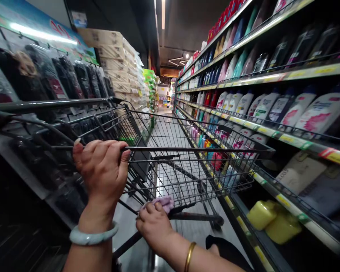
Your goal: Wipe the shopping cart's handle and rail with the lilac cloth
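Observation:
A dark metal shopping cart (pixel 192 177) fills the middle of the view, turned sideways across the aisle. My left hand (pixel 102 166), with a pale bangle at its wrist, is wrapped round the cart's upper rim bar. Lower down, my right hand (pixel 155 224) presses a crumpled pale purple cloth (pixel 166 204) against the cart's lower frame. A gold bangle circles the right wrist. The near part of the basket shows nothing inside it, and part of the cloth is hidden under my fingers.
Shelves of shampoo bottles (pixel 294 107) line the right side. Yellow bottles (pixel 262 215) sit on the bottom shelf. Packaged slippers (pixel 59 79) hang at left, beside stacked boxes (pixel 113 60). The tiled aisle floor (pixel 164 132) runs ahead.

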`<state>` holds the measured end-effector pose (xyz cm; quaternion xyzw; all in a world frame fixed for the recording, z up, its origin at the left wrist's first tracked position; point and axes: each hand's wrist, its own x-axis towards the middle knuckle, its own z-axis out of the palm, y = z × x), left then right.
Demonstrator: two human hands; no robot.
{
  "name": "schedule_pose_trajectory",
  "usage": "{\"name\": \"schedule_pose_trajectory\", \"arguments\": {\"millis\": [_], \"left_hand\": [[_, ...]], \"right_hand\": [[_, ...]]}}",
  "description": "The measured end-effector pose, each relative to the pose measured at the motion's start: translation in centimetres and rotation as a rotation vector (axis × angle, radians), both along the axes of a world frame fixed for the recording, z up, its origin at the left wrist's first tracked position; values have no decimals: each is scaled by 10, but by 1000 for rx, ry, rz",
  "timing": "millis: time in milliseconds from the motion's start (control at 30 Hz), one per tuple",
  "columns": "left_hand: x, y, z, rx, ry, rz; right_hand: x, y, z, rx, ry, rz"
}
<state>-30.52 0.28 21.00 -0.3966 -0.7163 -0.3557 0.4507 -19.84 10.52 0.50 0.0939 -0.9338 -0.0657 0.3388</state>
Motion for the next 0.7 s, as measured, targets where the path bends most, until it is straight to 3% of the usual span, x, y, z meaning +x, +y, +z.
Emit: {"name": "schedule_pose_trajectory", "arguments": {"millis": [67,200,267,400,467,533,700], "left_hand": [[0,1,1,-6,68,113],[2,3,0,26,116,124],[3,3,0,32,115,127],[3,2,0,13,113,135],[1,2,0,19,109,128],[-1,2,0,34,103,117],[-2,3,-2,55,83,109]], "right_hand": [[7,2,20,-27,110,22],[21,16,69,-95,313,-42],[21,23,71,-96,307,-77],[13,27,36,-36,172,-74],[11,25,27,-48,132,-90],[15,25,35,-68,156,-79],[28,35,79,-176,382,-112]]}}
